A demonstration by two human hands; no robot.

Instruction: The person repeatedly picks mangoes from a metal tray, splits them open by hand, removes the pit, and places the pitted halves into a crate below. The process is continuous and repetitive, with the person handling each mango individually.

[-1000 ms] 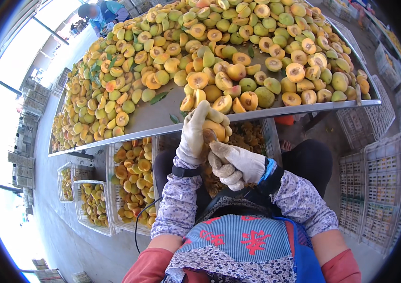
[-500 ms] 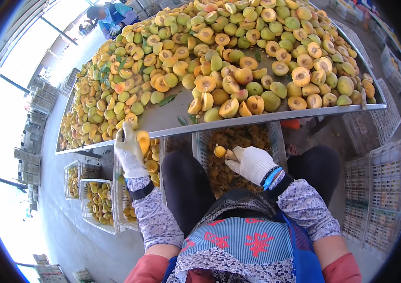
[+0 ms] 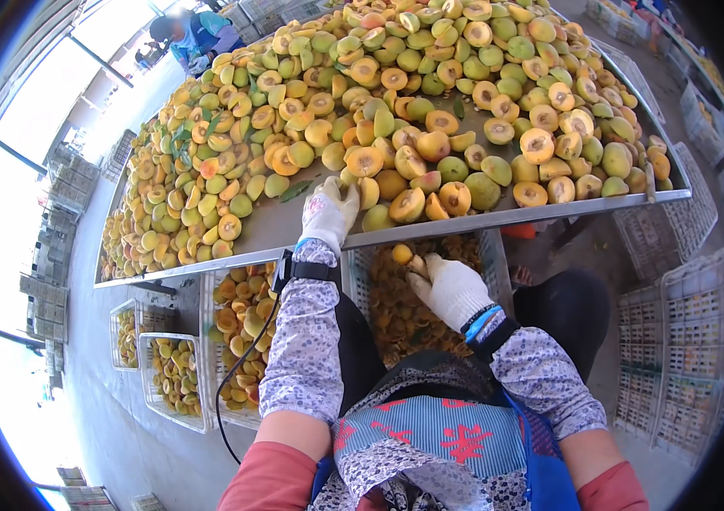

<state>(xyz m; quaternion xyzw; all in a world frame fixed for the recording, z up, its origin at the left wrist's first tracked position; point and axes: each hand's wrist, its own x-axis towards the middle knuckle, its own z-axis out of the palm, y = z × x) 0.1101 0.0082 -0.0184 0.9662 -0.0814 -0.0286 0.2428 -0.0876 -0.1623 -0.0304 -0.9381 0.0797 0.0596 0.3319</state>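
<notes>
Head view: fruit halves [image 3: 365, 162] heaped across the metal worktop [image 3: 270, 223], from upper left to upper right of the frame. At centre, left hand [image 3: 329, 209] just inside the near rim [image 3: 430, 231], fingers partly curled against a cut fruit [image 3: 369, 193]; cannot tell whether gripping or only touching. Lower and to the right, right hand [image 3: 454, 288] apparently closed on a small tool [image 3: 404, 255] with a round yellow-orange lump at the tip, above a crate of orange scraps [image 3: 495, 268].

To pick up well, bring thumb and fingertips lightly around the sides of one half, to avoid bruising soft-looking flesh. Free it from touching neighbours first, then lift straight up before drawing back, rather than dragging it over metal. Point the tool tip away from the left hand.

For edges, mind the near rim, running across mid-frame under the left wrist; clear it with the fruit held high. Best open room on the bare metal left of the left hand, around a green leaf [image 3: 295, 190], and in the gap between rim and right hand. Watch the black cable [image 3: 219, 409] looping from the left wrist toward lower left, beside a crate of halves [image 3: 208, 307] and easy to snag.
</notes>
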